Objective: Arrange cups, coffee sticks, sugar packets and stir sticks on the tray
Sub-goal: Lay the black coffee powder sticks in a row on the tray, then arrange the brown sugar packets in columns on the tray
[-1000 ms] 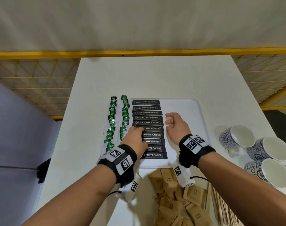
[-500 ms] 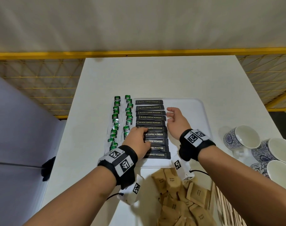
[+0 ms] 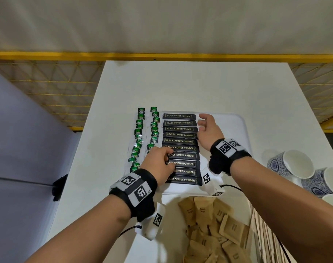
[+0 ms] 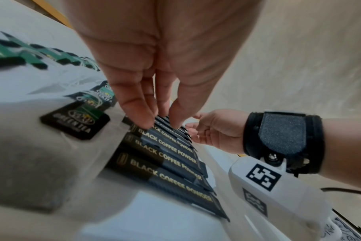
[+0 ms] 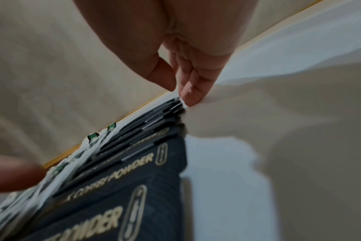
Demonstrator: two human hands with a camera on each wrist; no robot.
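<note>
- A white plastic tray (image 3: 232,128) lies on a white table (image 3: 181,86); a column of black coffee sticks (image 3: 181,148) printed "BLACK COFFEE POWDER" fills the tray's left part.
- The left hand (image 3: 158,164) rests fingertips (image 4: 138,117) on the sticks' left ends, fingers fairly straight, grasping nothing.
- The right hand (image 3: 207,130) touches the right ends of the far sticks, loosely spread, gripping nothing.
- Green tea-bag tags (image 3: 143,137) lie left of the sticks.
- Brown paper sugar packets (image 3: 215,228) are heaped near the tray; blue-and-white porcelain cups (image 3: 292,164) lie to the right, off it.
</note>
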